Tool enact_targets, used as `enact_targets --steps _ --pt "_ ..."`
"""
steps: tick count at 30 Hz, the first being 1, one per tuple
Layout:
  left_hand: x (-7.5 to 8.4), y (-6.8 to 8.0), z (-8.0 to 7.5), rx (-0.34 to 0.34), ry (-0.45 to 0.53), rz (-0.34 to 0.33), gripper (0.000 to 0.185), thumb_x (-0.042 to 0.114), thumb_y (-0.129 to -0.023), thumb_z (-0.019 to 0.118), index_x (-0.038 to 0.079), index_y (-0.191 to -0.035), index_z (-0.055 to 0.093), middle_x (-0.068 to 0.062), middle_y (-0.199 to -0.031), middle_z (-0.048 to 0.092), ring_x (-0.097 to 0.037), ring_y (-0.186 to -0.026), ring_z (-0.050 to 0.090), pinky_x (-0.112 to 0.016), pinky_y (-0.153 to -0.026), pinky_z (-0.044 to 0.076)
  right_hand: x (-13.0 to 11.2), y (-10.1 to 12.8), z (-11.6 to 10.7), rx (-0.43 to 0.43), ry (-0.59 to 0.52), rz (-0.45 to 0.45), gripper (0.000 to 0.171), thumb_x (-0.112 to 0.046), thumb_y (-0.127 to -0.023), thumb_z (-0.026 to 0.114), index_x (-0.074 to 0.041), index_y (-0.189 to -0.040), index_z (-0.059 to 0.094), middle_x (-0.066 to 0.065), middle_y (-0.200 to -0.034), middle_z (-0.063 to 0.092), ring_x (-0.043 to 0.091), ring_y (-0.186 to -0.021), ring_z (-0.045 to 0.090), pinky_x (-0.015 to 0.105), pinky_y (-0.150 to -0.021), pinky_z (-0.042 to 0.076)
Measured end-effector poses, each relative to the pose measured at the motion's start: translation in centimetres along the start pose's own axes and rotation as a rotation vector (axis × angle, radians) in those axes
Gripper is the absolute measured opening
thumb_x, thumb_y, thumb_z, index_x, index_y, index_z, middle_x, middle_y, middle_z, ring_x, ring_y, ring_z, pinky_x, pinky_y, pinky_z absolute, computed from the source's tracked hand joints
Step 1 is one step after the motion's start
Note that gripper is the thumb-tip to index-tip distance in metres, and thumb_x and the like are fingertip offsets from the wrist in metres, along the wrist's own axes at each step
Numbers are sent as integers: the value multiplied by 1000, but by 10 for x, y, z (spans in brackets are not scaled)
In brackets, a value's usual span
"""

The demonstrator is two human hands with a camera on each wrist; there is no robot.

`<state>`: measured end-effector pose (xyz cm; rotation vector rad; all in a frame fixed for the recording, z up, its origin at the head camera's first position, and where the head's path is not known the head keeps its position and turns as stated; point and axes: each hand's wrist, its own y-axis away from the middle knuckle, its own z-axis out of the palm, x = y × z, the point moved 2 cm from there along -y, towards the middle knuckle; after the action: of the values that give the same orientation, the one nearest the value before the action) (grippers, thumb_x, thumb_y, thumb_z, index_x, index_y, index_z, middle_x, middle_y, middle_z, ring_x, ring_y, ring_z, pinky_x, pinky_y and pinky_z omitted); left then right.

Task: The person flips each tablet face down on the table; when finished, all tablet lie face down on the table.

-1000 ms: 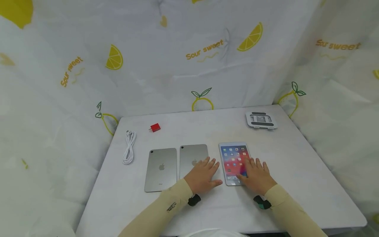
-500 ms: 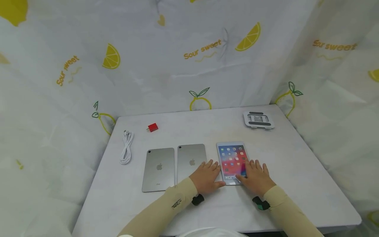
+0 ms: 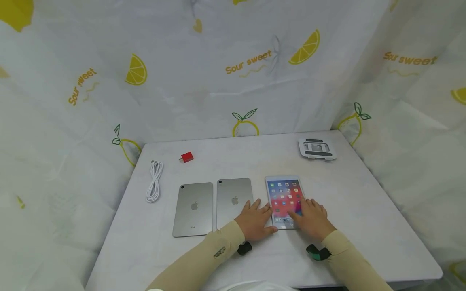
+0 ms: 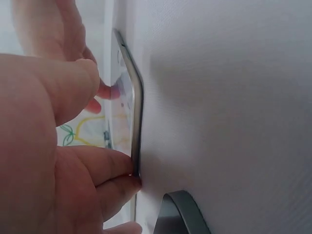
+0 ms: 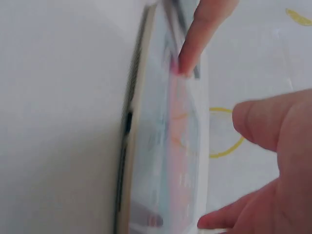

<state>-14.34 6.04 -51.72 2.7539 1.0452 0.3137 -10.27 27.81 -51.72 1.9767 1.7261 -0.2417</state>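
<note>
A white-framed tablet [image 3: 285, 194] lies face up on the white table, its screen lit with a red and blue background and rows of icons. My left hand [image 3: 253, 221] is flat with fingers spread, its fingertips at the tablet's left edge; the left wrist view shows two fingers [image 4: 117, 168] right at that edge. On the other side, my right hand [image 3: 314, 218] is relaxed, its thumb over the lower screen and fingers by the right edge. Two silver tablets [image 3: 193, 210] lie face down to the left, and my left hand partly covers the nearer one [image 3: 233, 198].
At the back right sits a folded white stand [image 3: 316, 149] with dark pads. A red charger plug [image 3: 187, 157] lies at the back left, beside a coiled white cable [image 3: 155, 182]. A lemon-print sheet [image 3: 193, 81] hangs behind the table [image 3: 233, 157].
My left hand has moved right, from over the middle tablet to the lit tablet's left edge. My right hand's fingers have drawn in slightly at the right edge.
</note>
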Motion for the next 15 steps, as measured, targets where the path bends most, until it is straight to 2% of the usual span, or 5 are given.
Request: enact_targets --steps 4,8,15 --pt "2 0 0 6 -31 -2 75 67 -107 45 21 -166 43 3 -169 40 -29 -158 30 -54 -126 27 -4 -1 -3 -2 -60 34 93 -49 -106 58 21 -157 23 47 -156 30 66 -145 20 81 -115 19" --pt "5 0 1 8 -39 -9 76 68 -106 47 21 -165 44 3 -168 41 -29 -158 30 -53 -125 28 -8 1 -7 1 -105 58 97 -49 -107 56 22 -159 14 46 -156 31 66 -143 21 85 -106 30" --pt "6 -1 0 2 -70 -32 76 69 -105 49 22 -165 46 5 -167 42 -24 -159 29 -53 -126 27 -21 8 -18 53 -150 64 103 -52 -107 59 19 -161 8 46 -160 23 66 -145 18 85 -103 32"
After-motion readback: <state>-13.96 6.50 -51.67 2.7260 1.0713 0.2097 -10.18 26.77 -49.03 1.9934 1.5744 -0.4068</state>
